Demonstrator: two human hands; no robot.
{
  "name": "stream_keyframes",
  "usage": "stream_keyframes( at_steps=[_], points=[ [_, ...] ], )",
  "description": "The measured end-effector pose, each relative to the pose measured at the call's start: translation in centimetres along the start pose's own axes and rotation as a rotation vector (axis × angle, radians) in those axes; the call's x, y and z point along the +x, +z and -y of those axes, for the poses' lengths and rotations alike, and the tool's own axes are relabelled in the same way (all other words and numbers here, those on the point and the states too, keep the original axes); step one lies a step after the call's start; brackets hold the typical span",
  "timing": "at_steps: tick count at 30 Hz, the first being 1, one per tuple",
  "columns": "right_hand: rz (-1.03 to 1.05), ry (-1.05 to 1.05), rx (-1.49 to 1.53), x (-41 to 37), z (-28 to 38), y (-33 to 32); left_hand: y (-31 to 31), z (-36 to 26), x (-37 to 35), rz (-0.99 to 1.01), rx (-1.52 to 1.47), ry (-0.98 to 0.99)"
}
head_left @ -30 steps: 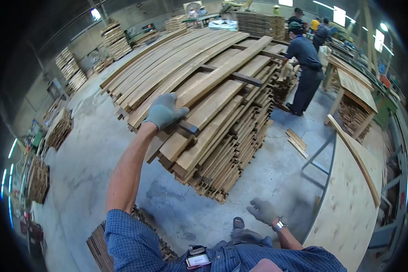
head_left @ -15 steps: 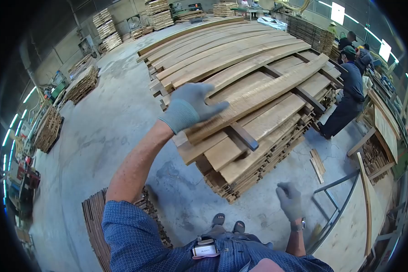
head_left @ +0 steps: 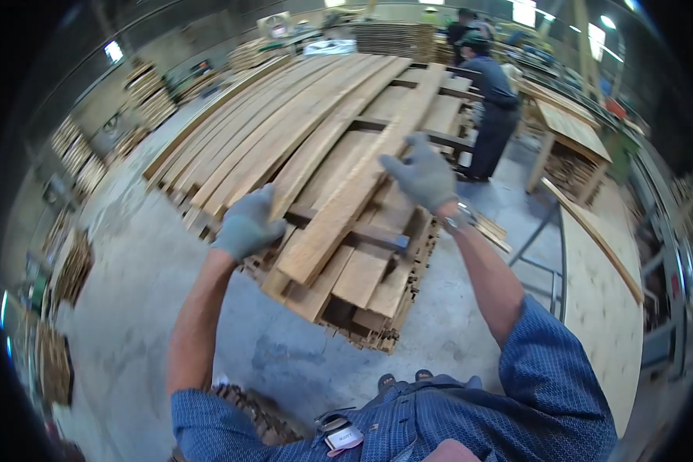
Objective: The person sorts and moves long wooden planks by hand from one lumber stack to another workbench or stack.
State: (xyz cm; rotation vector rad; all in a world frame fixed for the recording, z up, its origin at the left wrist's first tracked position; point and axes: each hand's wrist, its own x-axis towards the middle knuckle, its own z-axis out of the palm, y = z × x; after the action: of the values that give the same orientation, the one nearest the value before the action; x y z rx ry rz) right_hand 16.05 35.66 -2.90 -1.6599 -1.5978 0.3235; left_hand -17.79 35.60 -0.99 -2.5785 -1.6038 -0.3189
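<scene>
A thick plank (head_left: 339,212) lies lengthwise on top of a large stack of boards (head_left: 296,127), its near end towards me. Left of that plank, my left hand (head_left: 246,223) in a grey glove is open, fingers spread, close to a neighbouring board's near end. My right hand (head_left: 423,173), also gloved, is open at the plank's right edge, thumb and fingers apart; whether it touches the wood is unclear. Dark metal bars (head_left: 381,235) cross the stack beneath the plank.
A person (head_left: 491,100) in dark clothes stands beyond the stack's right side. At the right are a pale panel (head_left: 604,308) with a strip of wood on it and a wooden table (head_left: 570,131). More board piles (head_left: 150,96) stand at the far left.
My right hand has risen from low beside my body to the plank's right edge. My left hand has shifted off the plank to its left. The camera view has turned right.
</scene>
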Motion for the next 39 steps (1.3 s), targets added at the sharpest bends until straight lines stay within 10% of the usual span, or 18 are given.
stream_keyframes(
  at_steps=[8, 22, 26, 27, 29, 39],
  points=[
    [-0.043, 0.106, 0.247, 4.4, -0.4, 3.8, -3.5, 0.9, -0.8, 0.267, -1.287, -0.174],
    [-0.115, 0.035, 1.06, 4.3, -1.0, 6.9, -3.0, -0.2, -1.9, 0.209, -1.109, -0.142],
    [0.085, 0.08, 1.15, 5.1, -0.6, 7.8, 0.4, 2.3, -2.1, -0.042, -0.801, 0.261],
    [0.197, 0.056, 1.164, 5.7, -1.3, 8.1, 0.3, 0.4, -2.7, -0.075, -0.885, 0.237],
    [0.283, 0.049, 0.999, 6.5, -1.7, 7.5, -4.2, -5.4, -3.0, 0.212, -1.507, -0.404],
    [0.248, 0.18, 0.865, 7.6, -0.5, 5.8, -6.4, -9.6, -1.4, 0.306, -0.729, -0.118]
  ],
)
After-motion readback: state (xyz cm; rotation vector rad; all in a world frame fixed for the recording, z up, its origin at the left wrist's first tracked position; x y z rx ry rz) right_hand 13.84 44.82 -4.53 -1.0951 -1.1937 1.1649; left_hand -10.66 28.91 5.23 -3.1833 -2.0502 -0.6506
